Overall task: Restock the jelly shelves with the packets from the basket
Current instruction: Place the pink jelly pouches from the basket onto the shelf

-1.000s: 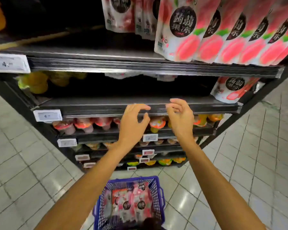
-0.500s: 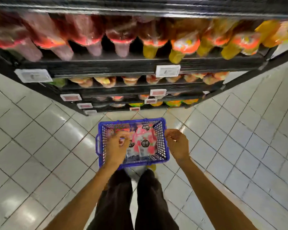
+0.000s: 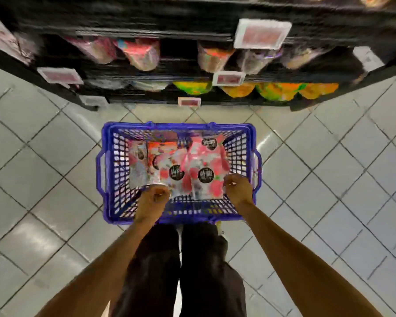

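Blue basket (image 3: pixel 178 126) on grey tiled floor (image 3: pixel 55 179)

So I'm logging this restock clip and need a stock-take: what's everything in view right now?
basket: one, blue, on the floor before the shelves
jelly packets: several, pink and white, inside the basket
shelves: stacked black tiers, top of view, blurred goods on them
price tags: several, white-framed, on shelf edges
floor: pale grey tiles
legs: two, dark trousers, near side of the basket
left hand: curled at the packets' near edge, grip unclear
right hand: same, at a pink packet's corner
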### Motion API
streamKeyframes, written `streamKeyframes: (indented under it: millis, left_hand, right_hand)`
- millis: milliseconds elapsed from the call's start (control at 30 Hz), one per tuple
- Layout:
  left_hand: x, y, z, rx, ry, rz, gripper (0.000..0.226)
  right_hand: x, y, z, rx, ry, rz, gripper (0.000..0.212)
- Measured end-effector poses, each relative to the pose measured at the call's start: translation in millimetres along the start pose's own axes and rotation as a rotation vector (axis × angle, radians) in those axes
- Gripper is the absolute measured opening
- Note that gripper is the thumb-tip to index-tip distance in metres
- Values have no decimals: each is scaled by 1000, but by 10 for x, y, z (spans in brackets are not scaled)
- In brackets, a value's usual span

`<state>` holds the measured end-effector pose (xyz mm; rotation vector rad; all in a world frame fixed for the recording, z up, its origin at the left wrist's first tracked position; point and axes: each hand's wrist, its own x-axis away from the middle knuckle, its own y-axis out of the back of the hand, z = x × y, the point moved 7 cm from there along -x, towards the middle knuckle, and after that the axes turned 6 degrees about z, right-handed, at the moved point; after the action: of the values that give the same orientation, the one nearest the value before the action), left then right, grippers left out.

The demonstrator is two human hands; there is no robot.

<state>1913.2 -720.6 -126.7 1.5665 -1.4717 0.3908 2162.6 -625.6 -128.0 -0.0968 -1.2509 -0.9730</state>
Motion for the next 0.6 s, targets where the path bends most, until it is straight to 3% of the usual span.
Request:
streamKeyframes:
  millis: [167, 267, 367, 400, 500, 600]
  left_hand:
    - [-811, -452, 586, 103, 244, 8, 8]
    - [-1173, -704, 904, 191, 374, -7, 28]
    - [-1389, -897, 1121, 295, 468, 32, 15]
    - [-1447, -954, 1194, 325, 490, 39, 28]
    - [-1520, -984, 1287, 373, 490, -1, 47]
    - [-1457, -958, 1249, 465, 488, 6, 32]
  right_hand:
    - [-859, -534, -436, 131, -119, 15, 20]
    - [-1182, -812, -607, 173, -166, -11, 60]
    - [-1313, -1004, -682, 212, -181, -60, 107]
    - [-1330, -1038, -701, 218, -179, -81, 112]
    - [-1361, -1053, -763, 166, -173, -101, 109]
    - [-1312, -939, -758, 92, -222, -67, 111]
